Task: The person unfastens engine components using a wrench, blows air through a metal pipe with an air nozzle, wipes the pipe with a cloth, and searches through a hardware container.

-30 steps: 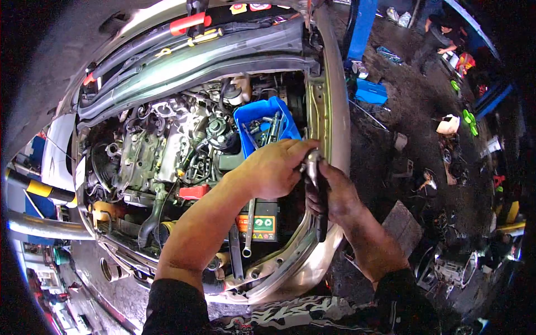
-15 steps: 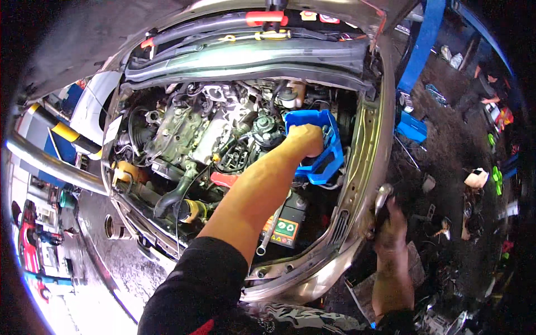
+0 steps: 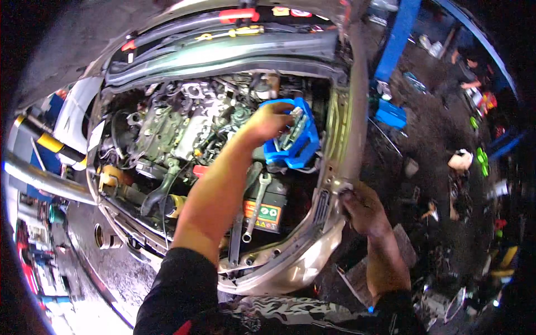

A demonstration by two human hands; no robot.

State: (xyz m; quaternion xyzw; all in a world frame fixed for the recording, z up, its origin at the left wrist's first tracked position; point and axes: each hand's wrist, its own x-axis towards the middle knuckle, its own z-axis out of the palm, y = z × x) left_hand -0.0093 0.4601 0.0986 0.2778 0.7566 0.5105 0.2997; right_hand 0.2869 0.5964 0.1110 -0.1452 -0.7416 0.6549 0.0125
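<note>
I stand over a car's open engine bay [image 3: 184, 123]. My left hand [image 3: 267, 121] reaches across it into a blue plastic bin [image 3: 304, 151] that sits at the bay's right side, and its fingertips pinch a small metal piece [image 3: 296, 114] among the tools there. My right hand [image 3: 362, 211] is low at the right, fisted against the silver fender edge [image 3: 335, 167]. A shiny tool tip [image 3: 341, 187] sticks out of the top of that fist. Under my left forearm, a long spanner [image 3: 255, 206] lies on the black battery [image 3: 273, 215].
Red-handled [image 3: 240, 14] and yellow-handled [image 3: 245, 32] screwdrivers lie on the cowl below the windscreen. A blue lift post [image 3: 399, 33] and a blue box [image 3: 391, 114] stand on the dirty floor to the right. Another person [image 3: 469, 61] works far right. A yellow-black bar [image 3: 44, 142] is at the left.
My left hand left the tool held in my right hand and reached into the blue bin. My right hand dropped with the tool to the fender edge.
</note>
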